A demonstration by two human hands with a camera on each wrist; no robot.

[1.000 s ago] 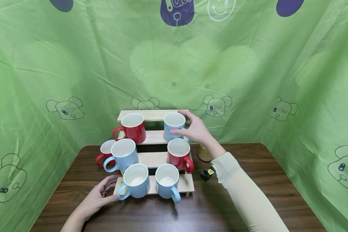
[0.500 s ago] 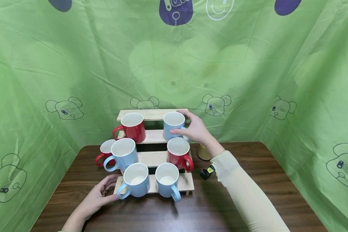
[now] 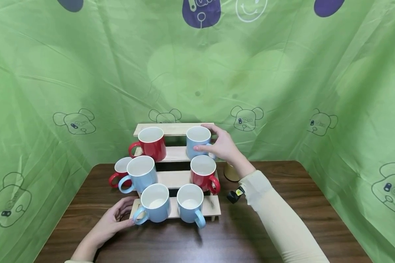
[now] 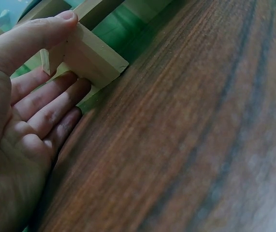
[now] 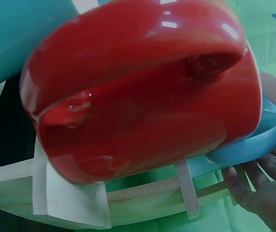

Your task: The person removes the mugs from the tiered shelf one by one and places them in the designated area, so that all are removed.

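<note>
- Blue mug [image 3: 192, 147]: one, upright, at the right end of the rack's third step up; long axis vertical, mouth up.
- Its handle [image 5: 254, 145]: points right, on the right hand's side.
- Right hand [image 3: 222, 147]: reaches in from the right, holding the mug—thumb on the near wall, fingers round the far side.
- Left hand [image 3: 109, 223]: pinches the rack's near left corner, thumb above, fingers below; well apart from the mug.
- Governing relation, by judgement: the mug lies within the right hand's span, far and to the right of the left hand; the right is plainly nearer.
- Rack [image 3: 173, 179]: wooden, stepped; steps run left to right, rising away from the person.
- Red mug [image 3: 200, 179]: one step below the held mug and in front; handle right and nearward.
- Taller red mug [image 3: 155, 149]: same step as the held one, left end, handle left—a gap between them.
</note>
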